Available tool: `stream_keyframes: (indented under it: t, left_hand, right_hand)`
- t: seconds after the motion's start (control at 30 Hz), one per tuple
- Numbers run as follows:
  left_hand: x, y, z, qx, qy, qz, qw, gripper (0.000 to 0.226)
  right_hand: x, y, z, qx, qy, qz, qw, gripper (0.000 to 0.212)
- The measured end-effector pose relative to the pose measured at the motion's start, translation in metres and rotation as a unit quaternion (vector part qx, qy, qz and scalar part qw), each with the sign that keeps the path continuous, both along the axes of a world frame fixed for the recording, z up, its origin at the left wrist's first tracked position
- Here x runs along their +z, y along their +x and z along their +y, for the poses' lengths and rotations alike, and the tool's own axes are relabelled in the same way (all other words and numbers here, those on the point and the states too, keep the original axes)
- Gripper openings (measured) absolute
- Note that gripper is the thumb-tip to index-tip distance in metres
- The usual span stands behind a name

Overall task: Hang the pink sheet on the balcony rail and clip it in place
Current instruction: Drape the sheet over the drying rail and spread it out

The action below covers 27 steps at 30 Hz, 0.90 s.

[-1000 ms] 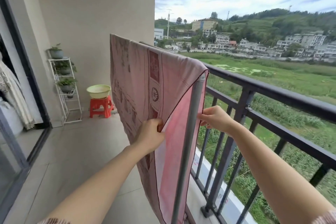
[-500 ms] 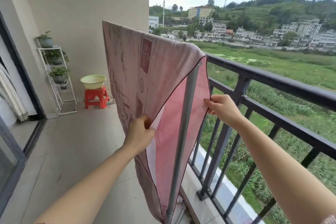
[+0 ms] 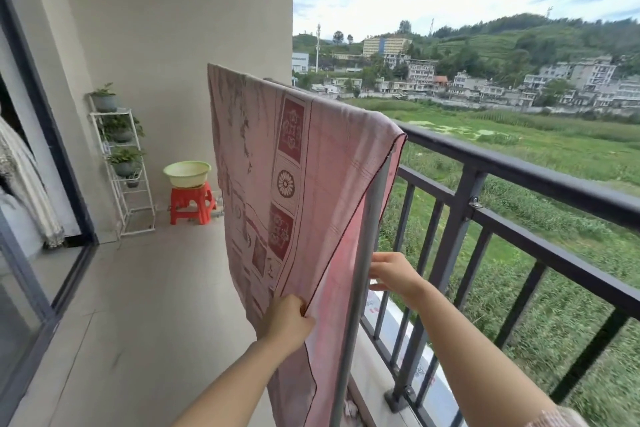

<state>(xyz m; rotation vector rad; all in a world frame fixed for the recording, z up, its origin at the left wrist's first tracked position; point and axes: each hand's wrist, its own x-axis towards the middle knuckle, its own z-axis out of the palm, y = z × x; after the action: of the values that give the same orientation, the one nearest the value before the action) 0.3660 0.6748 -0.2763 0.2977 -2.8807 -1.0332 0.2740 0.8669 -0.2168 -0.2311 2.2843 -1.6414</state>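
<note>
Pink sheet (image 3: 298, 163): draped over grey pole (image 3: 360, 270), beside balcony rail (image 3: 519, 170).
Left hand (image 3: 287, 321): fingers pinching sheet's near edge.
Right hand (image 3: 394, 274): at sheet's far layer; fingers' hold impossible to tell.

The pink sheet (image 3: 298, 163) had dark red flower squares; left of it was a red stool (image 3: 189, 202).

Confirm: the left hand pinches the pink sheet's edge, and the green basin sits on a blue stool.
Head view: the stool is red, not blue. The left hand does pinch the edge of the pink sheet, and the green basin sits on the stool.
</note>
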Motion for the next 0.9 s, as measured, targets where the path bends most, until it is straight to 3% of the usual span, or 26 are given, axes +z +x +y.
stream_keyframes:
  t: [0.17,0.27,0.37,0.53,0.63,0.73,0.8,0.9]
  left_hand:
    - [0.005,0.007,-0.01,-0.027,-0.016,-0.035,0.999,0.027]
    - [0.019,0.011,-0.023,-0.082,-0.038,-0.138,0.986,0.024]
    - [0.03,0.012,-0.04,-0.147,-0.05,-0.231,0.961,0.014]
    - [0.045,0.014,-0.049,-0.139,-0.111,-0.283,0.943,0.012]
    - [0.05,0.014,-0.055,-0.094,-0.184,-0.242,0.948,0.028]
    - [0.037,0.018,-0.052,-0.146,-0.099,-0.284,0.942,0.015]
    - [0.031,0.018,-0.046,-0.207,-0.049,-0.333,0.919,0.006]
    - [0.058,0.004,-0.044,-0.25,-0.092,-0.285,0.921,0.012]
  right_hand:
    - [-0.007,-0.006,0.003,-0.023,0.001,-0.024,0.999,0.011]
    - [-0.003,-0.017,0.027,-0.184,-0.057,0.034,0.981,0.025]
    - [-0.008,-0.026,0.052,-0.309,-0.099,0.066,0.944,0.022]
    - [-0.007,-0.028,0.063,-0.262,-0.047,0.096,0.959,0.018]
    - [0.002,-0.021,0.066,-0.297,-0.086,0.133,0.942,0.012]
    - [0.007,-0.007,0.061,-0.086,0.019,0.044,0.995,0.014]
    - [0.013,0.001,0.057,0.079,0.072,-0.051,0.993,0.011]
    - [0.04,0.0,0.055,0.156,0.157,-0.033,0.975,0.012]
